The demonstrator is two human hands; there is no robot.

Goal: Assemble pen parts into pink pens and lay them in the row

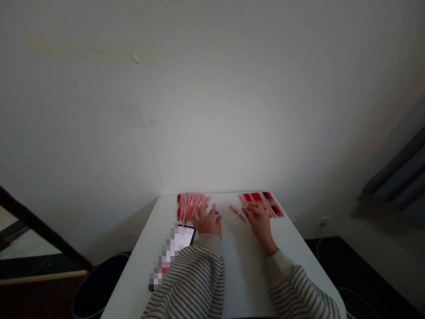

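At the left of the table, my left hand (207, 222) is bent, its fingers close to a fanned pile of pink pens (192, 204). A short pink pen part (214, 206) sticks up by its index finger and thumb; the rest of it is hidden. Pinched in my right hand (259, 220) is a thin white pen refill (237, 215), slanting down to the left. Just beyond the refill a pink pen barrel (233, 208) lies on the table. Behind and right of that hand is a row of pink, red and black pens (265, 197).
A phone (179, 239) with a lit, partly blurred screen lies on the white table (245, 274), partly under my left sleeve. The wall (219, 133) meets the table's far edge. A dark bin (99, 283) stands at left, and a socket with a cable (323, 220) is at right.
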